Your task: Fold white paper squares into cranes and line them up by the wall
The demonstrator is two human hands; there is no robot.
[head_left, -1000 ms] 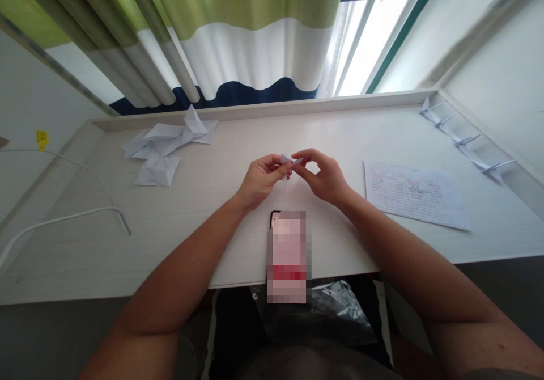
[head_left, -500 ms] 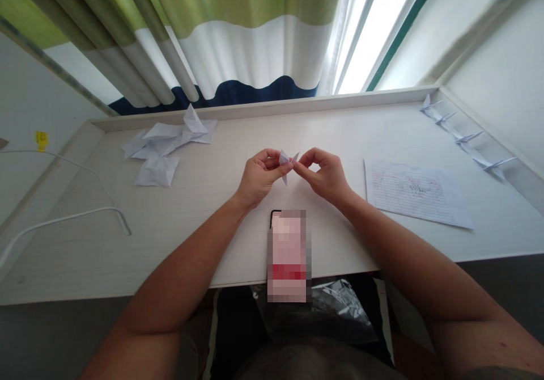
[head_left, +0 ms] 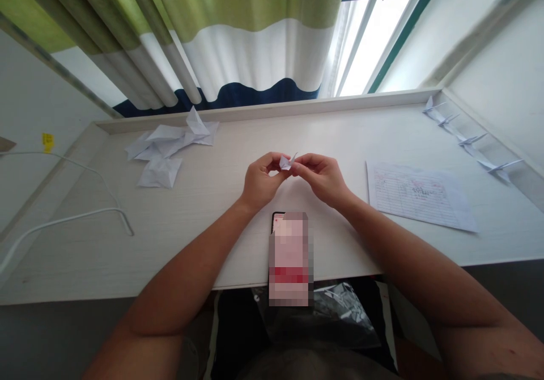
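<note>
A small white folded paper piece [head_left: 287,163], shaped like an origami crane, is pinched between my left hand [head_left: 262,182] and my right hand [head_left: 323,178]. Its pointed tip sticks up and to the right, while the lower part is hidden by my fingers. Both hands hold it at their fingertips, just above the white desk [head_left: 229,238]. Below my wrists, a phone [head_left: 289,258] with a pixelated surface lies across the desk's front edge.
Crumpled and folded white paper pieces [head_left: 170,147] lie at the back left. A printed lined sheet [head_left: 419,195] lies to the right, and several paper cranes [head_left: 463,140] stand along the right ledge. A white cable [head_left: 72,218] runs along the left.
The paper's downward point no longer shows below my fingers, so the piece looks more compact. My hands sit slightly closer together, and the view has shifted a little.
</note>
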